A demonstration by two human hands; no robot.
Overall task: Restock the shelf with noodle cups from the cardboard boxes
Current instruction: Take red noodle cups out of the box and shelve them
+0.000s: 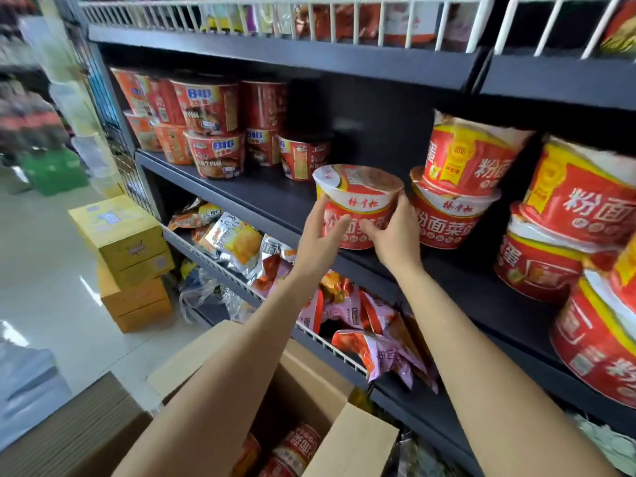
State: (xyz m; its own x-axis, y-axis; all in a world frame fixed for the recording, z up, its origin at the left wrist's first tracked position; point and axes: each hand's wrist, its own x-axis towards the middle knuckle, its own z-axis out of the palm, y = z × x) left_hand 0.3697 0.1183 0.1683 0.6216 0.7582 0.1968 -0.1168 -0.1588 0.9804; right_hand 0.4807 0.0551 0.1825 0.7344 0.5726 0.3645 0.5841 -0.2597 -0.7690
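While the dark shelf (275, 197) already carries stacked red noodle cups (457, 187) to the right and a group of "BIG" cups (213, 132) toward the back left, I see a bare stretch of board between them waiting to be filled. Below me the open cardboard box (344, 438) shows more cups inside, so I judge the restock partly done, with a good share left. Both my forearms reach up and forward over the box. My left hand (321, 232) and right hand (392, 232) clasp one noodle cup (358, 201) from either side, fingers curled round its lower wall. It stands upright at the shelf's front edge, just beside the nearest stack; I cannot tell whether its base rests on the board.
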